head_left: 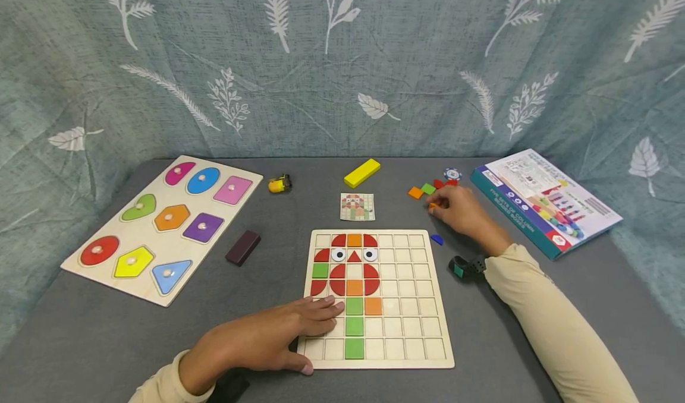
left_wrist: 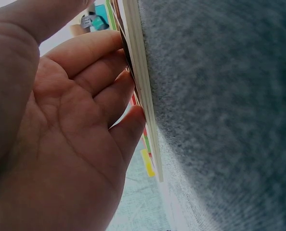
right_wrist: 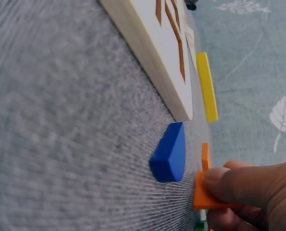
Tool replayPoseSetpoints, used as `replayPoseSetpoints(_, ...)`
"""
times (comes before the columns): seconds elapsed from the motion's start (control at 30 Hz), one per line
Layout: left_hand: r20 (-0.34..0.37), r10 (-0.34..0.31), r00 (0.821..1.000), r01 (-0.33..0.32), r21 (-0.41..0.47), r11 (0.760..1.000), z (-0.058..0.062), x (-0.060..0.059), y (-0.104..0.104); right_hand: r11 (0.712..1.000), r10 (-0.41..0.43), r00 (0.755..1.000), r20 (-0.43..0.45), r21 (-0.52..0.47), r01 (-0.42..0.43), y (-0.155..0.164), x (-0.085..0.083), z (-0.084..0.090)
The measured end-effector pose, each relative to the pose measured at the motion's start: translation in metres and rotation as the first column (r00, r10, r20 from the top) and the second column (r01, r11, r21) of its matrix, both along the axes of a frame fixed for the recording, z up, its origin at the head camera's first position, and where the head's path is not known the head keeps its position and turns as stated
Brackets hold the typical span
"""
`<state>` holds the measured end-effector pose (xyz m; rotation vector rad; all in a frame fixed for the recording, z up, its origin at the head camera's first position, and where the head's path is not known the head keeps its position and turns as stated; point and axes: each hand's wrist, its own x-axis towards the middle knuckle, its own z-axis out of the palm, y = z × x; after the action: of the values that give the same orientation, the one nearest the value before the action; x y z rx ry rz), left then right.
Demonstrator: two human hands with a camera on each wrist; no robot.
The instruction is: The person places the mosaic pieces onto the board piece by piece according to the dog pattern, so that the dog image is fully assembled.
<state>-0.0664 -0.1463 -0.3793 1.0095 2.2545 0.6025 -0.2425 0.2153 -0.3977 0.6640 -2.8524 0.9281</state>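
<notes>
My left hand [head_left: 267,334] rests over the left edge of a wooden grid board [head_left: 421,308], fingers extended on its surface and thumb by the front corner. Red, green and orange pieces and two eye discs fill several squares of the board. Beyond the board's far right corner, my right hand [head_left: 460,211] pinches an orange square tile [right_wrist: 201,196] between thumb and fingers. Close to that hand lie another orange tile [head_left: 415,192], a green tile [head_left: 428,188] and red pieces [head_left: 452,183]. A blue half-round piece [head_left: 437,239] lies just right of the board.
Behind the board are a small pattern card [head_left: 357,207] and a yellow block [head_left: 362,173]. A shape puzzle [head_left: 160,245], a dark block [head_left: 243,248] and a yellow toy [head_left: 280,183] lie left. At right are a box [head_left: 546,201] and a poker chip [head_left: 452,173].
</notes>
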Motion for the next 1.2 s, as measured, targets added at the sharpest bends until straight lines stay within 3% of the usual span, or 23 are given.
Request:
replayPoseSetpoints(0.43, 0.014, 0.006, 1.000, -0.006, -0.004, 1.000, 0.002, -0.002, 0.000, 0.994, 0.110, 0.994, -0.022, 0.030, -0.109, -0.013, 0.020, 0.006)
replayPoseSetpoints(0.73, 0.022, 0.007, 1.000, -0.007, 0.012, 1.000, 0.003, -0.003, -0.002, 0.986, 0.166, 0.985, 0.046, -0.016, -0.165, -0.023, 0.040, 0.020)
replayPoseSetpoints(0.93, 0.029, 0.011, 1.000, -0.012, 0.015, 1.000, 0.003, -0.004, -0.002, 0.967, 0.253, 0.962, 0.106, -0.014, -0.253, -0.030, 0.054, 0.028)
replayPoseSetpoints(1.2, 0.030, 0.006, 1.000, -0.006, 0.018, 1.000, 0.003, -0.006, -0.003, 0.920, 0.390, 0.896, 0.214, -0.038, -0.391, -0.048, 0.072, 0.035)
